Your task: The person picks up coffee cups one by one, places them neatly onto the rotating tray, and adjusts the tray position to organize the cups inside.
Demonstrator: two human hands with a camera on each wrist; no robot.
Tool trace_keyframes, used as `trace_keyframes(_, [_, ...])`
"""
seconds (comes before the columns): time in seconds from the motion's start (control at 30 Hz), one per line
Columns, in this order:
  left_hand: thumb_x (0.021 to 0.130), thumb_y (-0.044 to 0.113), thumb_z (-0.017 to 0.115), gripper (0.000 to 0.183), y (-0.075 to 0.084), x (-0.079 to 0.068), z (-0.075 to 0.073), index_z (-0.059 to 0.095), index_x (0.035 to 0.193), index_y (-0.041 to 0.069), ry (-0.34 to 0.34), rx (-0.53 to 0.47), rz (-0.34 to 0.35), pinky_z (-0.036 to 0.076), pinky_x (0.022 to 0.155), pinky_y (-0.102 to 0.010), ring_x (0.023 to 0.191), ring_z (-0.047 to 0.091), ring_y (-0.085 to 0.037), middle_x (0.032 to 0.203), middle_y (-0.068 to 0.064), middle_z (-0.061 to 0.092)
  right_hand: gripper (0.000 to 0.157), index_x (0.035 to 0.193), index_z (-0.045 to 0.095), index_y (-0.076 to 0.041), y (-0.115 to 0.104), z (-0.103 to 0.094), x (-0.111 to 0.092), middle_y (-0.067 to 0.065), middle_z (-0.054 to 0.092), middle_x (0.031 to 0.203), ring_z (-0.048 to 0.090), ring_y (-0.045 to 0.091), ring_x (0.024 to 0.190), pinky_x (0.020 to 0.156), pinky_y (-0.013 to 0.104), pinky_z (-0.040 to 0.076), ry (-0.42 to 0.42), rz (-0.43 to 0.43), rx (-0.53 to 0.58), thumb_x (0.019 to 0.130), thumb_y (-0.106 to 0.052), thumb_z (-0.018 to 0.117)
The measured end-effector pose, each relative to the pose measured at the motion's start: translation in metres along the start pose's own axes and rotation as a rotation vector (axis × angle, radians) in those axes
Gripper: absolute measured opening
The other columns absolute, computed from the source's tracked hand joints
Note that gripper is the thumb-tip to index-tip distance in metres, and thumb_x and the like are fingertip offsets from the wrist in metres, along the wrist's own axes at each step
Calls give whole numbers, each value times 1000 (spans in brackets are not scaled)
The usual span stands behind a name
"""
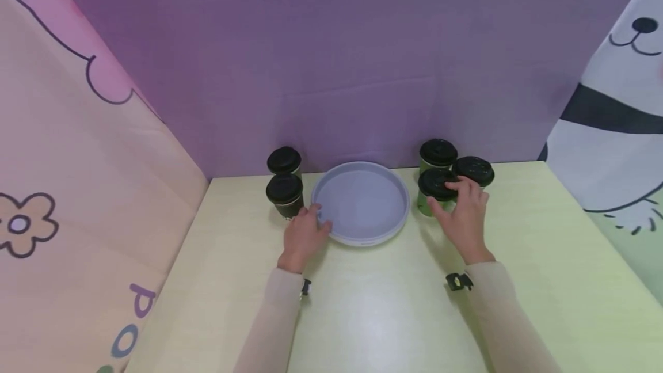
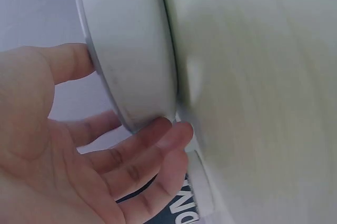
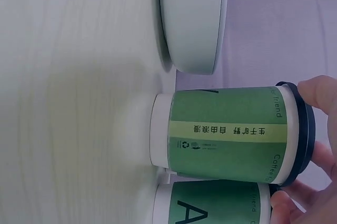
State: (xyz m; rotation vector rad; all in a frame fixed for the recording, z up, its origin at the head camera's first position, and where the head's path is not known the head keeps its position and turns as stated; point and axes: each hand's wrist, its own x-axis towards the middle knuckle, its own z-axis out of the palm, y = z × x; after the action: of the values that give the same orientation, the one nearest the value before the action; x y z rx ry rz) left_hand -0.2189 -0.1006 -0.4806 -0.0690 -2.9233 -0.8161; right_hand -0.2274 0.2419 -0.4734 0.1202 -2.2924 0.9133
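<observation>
Left of the round tray (image 1: 361,203) stand two black-lidded cups, a rear one (image 1: 284,160) and a front one (image 1: 285,191), while at the tray's front-left edge the left hand (image 1: 304,233) grips its rim, thumb and fingers around it. Just right of the tray, the right hand (image 1: 466,217) grasps the near green cup (image 1: 432,189) by its lid, with two more lidded cups, a back one (image 1: 437,154) and an outer one (image 1: 473,171), close by. The step in hand looks like securing that green cup with the tray steadied; the next move calls for an even, upright hold clear of its neighbours.

“生于旷野 自由浪漫”, “Coffee”, “friend” on green cup (image 3: 229,134), “A” on neighbouring cup (image 3: 218,204)
</observation>
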Motion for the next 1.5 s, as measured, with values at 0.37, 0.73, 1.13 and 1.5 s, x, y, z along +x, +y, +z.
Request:
trace_keyframes(0.37, [101, 33, 60, 65, -12, 4, 9, 38, 152, 0, -27, -225, -94, 55, 93, -59, 119, 65, -46, 136, -28, 62, 53, 109, 54, 7, -2, 0, 9, 34, 49, 142, 38, 54, 119, 101, 64, 28, -28, 48, -6, 77, -17, 89])
trace_keyframes(0.73, [102, 26, 57, 61, -12, 3, 11, 39, 153, -2, -84, -372, -52, 45, 110, -59, 134, 55, -45, 146, -27, 56, 49, 108, 55, 3, 0, -3, 2, 28, 49, 148, 35, 54, 130, 101, 70, 23, -63, 64, -17, 78, -17, 89])
trace_keyframes(1.13, [104, 28, 55, 61, -18, 5, 9, 37, 156, 2, -116, -446, -82, 39, 116, -58, 137, 53, -42, 146, -26, 56, 60, 119, 52, 5, -6, -2, 3, 27, 54, 134, 37, 49, 128, 99, 67, 23, -69, 44, -37, 77, -17, 89])
trace_keyframes(1.5, [104, 29, 55, 63, -19, 6, 9, 36, 156, 0, -139, -432, -112, 52, 96, -49, 91, 64, -25, 96, -14, 67, 54, 108, 54, 5, -7, -1, 3, 28, 50, 144, 34, 51, 132, 99, 69, 22, -67, 21, -23, 77, -21, 90])
